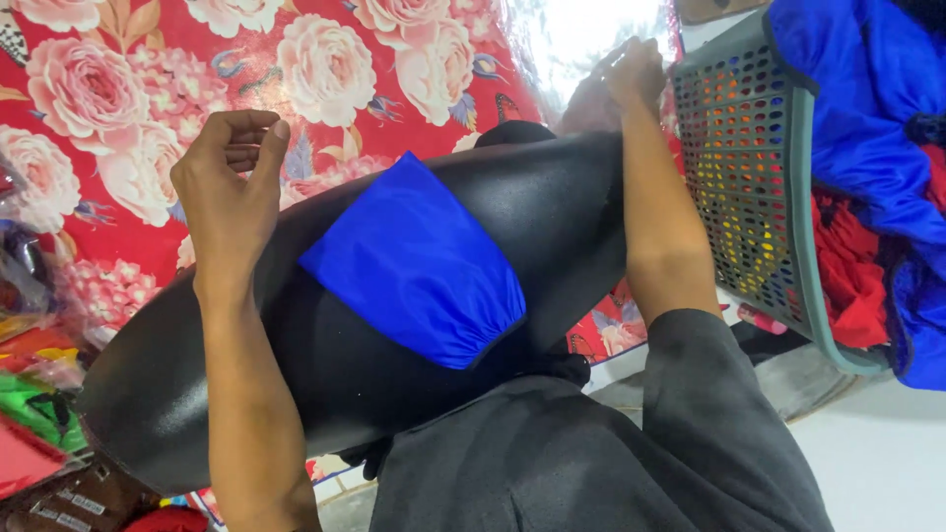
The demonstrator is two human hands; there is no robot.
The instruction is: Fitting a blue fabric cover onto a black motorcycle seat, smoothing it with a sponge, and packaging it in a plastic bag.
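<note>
Across the long glossy black rounded form, a blue gathered fabric piece is draped. Left hand is loosely curled, empty; right hand is pinched, contents indiscernible. Fabric is best kept taut and centred.

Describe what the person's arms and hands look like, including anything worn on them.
Both forearms are bare, with no watch, rings or gloves visible on the left hand or the right hand. A dark grey sleeve ends above the elbow on the right arm.

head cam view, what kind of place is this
Probably a small home sewing or garment workspace. A grey plastic basket holds blue and red cloth, a blue fabric piece lies on a black board, and a flowered mat lies beneath.
</note>
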